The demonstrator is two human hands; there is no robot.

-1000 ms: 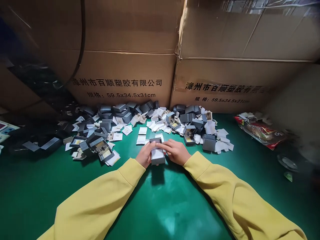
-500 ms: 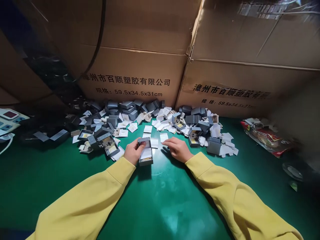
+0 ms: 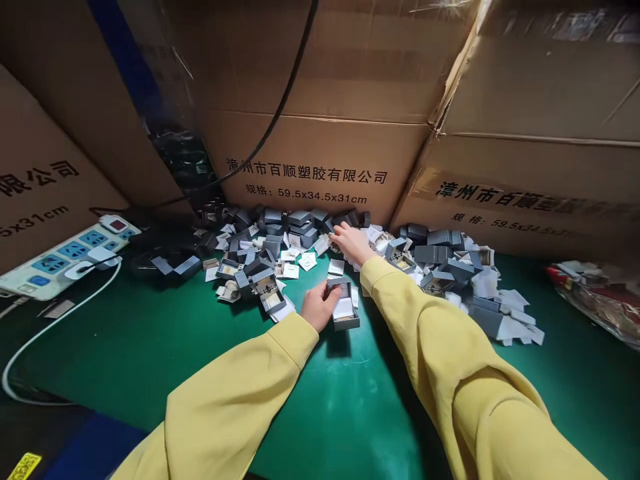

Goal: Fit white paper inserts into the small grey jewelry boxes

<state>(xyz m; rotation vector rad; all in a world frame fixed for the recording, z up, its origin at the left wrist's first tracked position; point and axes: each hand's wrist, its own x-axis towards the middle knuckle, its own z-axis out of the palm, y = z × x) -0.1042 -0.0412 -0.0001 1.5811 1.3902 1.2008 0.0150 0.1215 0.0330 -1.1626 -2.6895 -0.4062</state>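
Near the middle of the table, my left hand [image 3: 319, 307] grips a small open grey box [image 3: 346, 313] with a white lining, the thumb over its upper edge. My right hand [image 3: 353, 244] reaches over the back pile, its fingers apart above white paper pieces; nothing shows in it. A white card [image 3: 336, 267] lies just behind the held box, and another white piece peeks out at the box's right side. Left of my left hand, an open grey box [image 3: 269, 291] rests among the loose ones.
Grey boxes [image 3: 440, 255] and white papers [image 3: 515, 317] lie heaped at the right. Large cardboard cartons [image 3: 320, 153] stand behind the green table [image 3: 210, 360]. At the left is a power strip [image 3: 70, 253] with a white cable. A red plastic bag [image 3: 595, 297] lies far right.
The view has swung to the left. My right hand has moved from the white card near the held box back to the pile. My left hand still holds the grey box.
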